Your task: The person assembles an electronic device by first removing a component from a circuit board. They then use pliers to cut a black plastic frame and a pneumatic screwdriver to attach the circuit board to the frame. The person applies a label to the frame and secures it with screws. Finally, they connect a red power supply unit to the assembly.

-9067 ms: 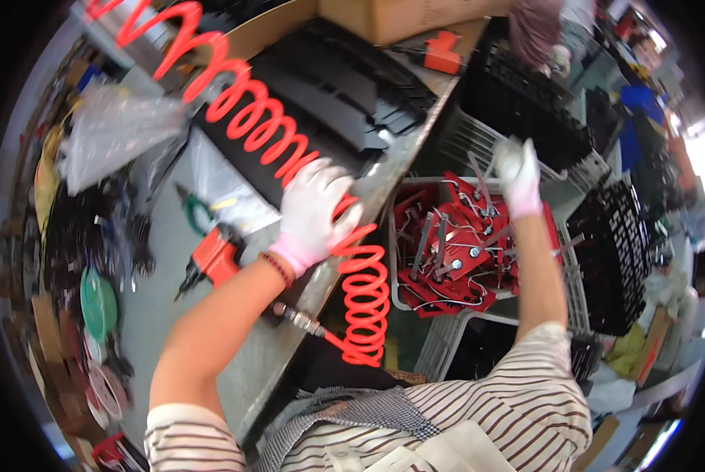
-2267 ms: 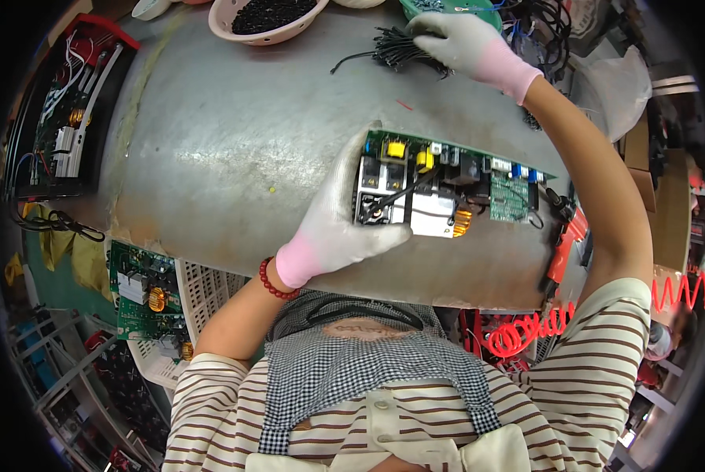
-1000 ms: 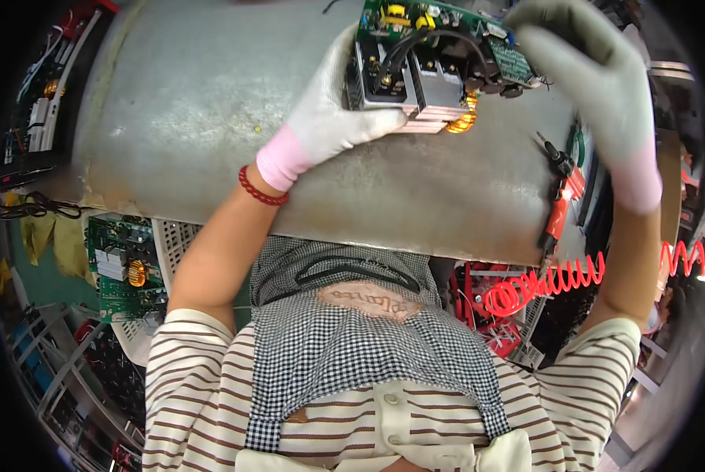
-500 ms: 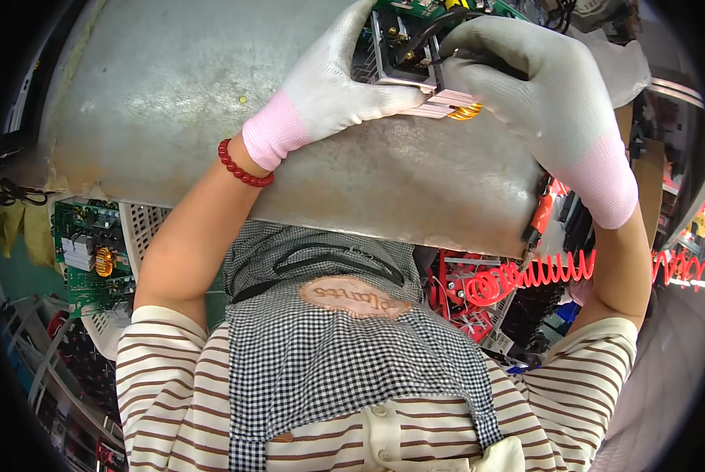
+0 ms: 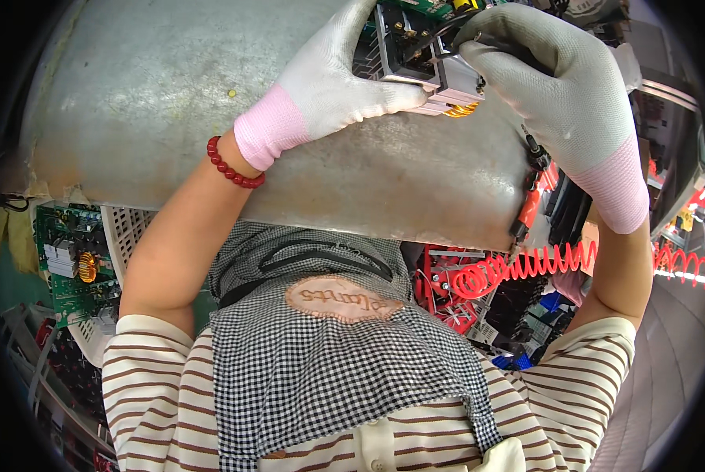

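A green circuit board [image 5: 419, 35] with a grey heat sink, black wires and a copper coil is held over the grey metal table [image 5: 171, 102] at the top of the view. My left hand [image 5: 333, 79], in a white glove with a pink cuff, grips its near edge, thumb under the board. My right hand [image 5: 557, 86], gloved the same way, closes on the black wires at the board's right side. The top of the board is cut off by the frame.
A red coiled air hose [image 5: 525, 267] hangs below the table's right edge beside a red-handled tool [image 5: 532, 197]. More green circuit boards [image 5: 73, 252] lie in a white crate at lower left. My checked apron and striped shirt fill the lower view.
The board and both hands have moved up toward the top of the view. My right hand came from the far table and closed on the board's wires.
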Demonstrator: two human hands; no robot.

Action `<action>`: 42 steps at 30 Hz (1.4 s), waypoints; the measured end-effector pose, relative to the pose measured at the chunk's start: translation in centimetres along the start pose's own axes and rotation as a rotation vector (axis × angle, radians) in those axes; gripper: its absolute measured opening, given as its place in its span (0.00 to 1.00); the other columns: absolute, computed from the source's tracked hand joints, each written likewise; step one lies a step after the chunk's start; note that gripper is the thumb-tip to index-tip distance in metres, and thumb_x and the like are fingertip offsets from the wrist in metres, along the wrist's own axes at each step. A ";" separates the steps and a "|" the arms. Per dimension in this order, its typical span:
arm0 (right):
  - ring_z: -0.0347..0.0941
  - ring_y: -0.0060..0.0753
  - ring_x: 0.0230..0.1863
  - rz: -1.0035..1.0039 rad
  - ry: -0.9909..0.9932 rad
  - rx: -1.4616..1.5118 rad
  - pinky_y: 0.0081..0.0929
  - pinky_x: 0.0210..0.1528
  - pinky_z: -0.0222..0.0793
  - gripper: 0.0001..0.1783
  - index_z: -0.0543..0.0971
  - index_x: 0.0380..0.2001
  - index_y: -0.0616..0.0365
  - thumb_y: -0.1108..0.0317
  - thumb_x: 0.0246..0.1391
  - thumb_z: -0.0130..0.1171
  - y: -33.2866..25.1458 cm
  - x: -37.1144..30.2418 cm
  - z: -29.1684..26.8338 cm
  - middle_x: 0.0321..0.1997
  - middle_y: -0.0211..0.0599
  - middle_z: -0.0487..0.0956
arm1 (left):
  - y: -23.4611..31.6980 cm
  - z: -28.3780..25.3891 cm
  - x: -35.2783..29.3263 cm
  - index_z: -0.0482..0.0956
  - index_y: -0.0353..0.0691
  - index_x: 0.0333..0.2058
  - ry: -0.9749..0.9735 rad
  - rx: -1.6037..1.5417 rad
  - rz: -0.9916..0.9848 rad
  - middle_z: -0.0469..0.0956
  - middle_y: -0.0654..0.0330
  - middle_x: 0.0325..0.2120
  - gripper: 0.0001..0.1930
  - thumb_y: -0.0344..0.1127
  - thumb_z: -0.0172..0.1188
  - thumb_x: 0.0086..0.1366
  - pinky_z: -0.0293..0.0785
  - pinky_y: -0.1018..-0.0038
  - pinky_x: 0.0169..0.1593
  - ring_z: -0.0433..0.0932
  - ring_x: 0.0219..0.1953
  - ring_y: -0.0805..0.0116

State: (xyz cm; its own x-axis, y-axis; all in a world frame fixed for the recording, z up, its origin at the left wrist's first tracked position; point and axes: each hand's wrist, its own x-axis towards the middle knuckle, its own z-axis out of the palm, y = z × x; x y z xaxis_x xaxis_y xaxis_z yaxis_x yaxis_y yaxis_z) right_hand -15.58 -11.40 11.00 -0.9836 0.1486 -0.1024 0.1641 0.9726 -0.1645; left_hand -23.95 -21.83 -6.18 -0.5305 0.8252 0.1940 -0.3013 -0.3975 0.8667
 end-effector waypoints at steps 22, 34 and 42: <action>0.72 0.14 0.33 0.197 -0.121 0.363 0.13 0.39 0.68 0.10 0.79 0.40 0.66 0.75 0.54 0.58 2.5 1.1 2.0 0.30 0.28 0.80 | -0.1 -0.3 0.1 0.51 0.33 0.65 0.028 0.117 0.076 0.68 0.55 0.56 0.49 0.33 0.75 0.50 0.65 0.70 0.61 0.68 0.58 0.68; 0.72 0.16 0.34 -0.152 0.036 0.189 0.19 0.40 0.70 0.08 0.78 0.39 0.64 0.75 0.56 0.58 4.1 0.1 4.3 0.31 0.35 0.78 | -0.2 -0.2 0.8 0.51 0.34 0.66 -0.031 -0.078 0.069 0.66 0.56 0.58 0.50 0.33 0.75 0.50 0.64 0.69 0.63 0.66 0.60 0.68; 0.76 0.25 0.32 -0.242 0.040 0.197 0.23 0.38 0.72 0.08 0.78 0.38 0.64 0.75 0.54 0.59 4.4 0.1 4.7 0.30 0.40 0.78 | 0.3 0.3 0.8 0.54 0.35 0.65 -0.009 -0.061 0.052 0.67 0.55 0.58 0.49 0.36 0.76 0.50 0.64 0.68 0.62 0.67 0.60 0.67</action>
State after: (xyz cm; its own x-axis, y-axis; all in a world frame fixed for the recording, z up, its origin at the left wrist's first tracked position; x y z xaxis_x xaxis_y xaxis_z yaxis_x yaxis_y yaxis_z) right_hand -14.57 -7.91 5.61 -0.9974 -0.0720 0.0013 -0.0675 0.9279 -0.3667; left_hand -24.25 -21.23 -5.64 -0.5399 0.8062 0.2420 -0.3218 -0.4634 0.8257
